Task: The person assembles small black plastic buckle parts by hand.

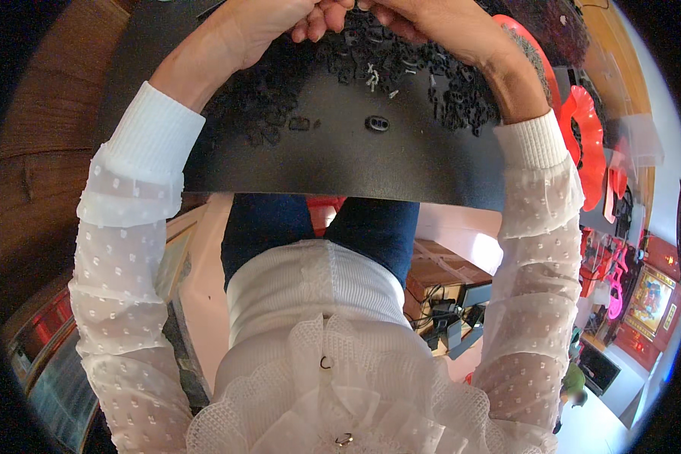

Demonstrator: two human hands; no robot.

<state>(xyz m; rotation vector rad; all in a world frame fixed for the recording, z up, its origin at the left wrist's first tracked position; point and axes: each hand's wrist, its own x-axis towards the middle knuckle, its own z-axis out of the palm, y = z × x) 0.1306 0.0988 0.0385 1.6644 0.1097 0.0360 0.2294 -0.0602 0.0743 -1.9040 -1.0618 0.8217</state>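
At the top edge, my left hand (304, 20) and my right hand (420, 17) meet over a black table (310, 163). Both have curled fingers, with the fingertips pinched close together; whatever they hold is cut off by the frame and hidden. Below them spreads a loose heap of small black plastic parts (461, 102). Several small silver screws (372, 78) lie among these. Apart from the heap, nearer to me, rests one black oval piece (377, 123) with two openings. A similar flat black piece (300, 123) lies to its left.
Red scalloped basins (585, 144) stand at the right, one partly behind my right wrist. A cardboard box (450, 261) with cables and dark devices sits below the table on the right. Dark wooden panels (45, 151) rise at the left. Another person (573, 382) is at far lower right.
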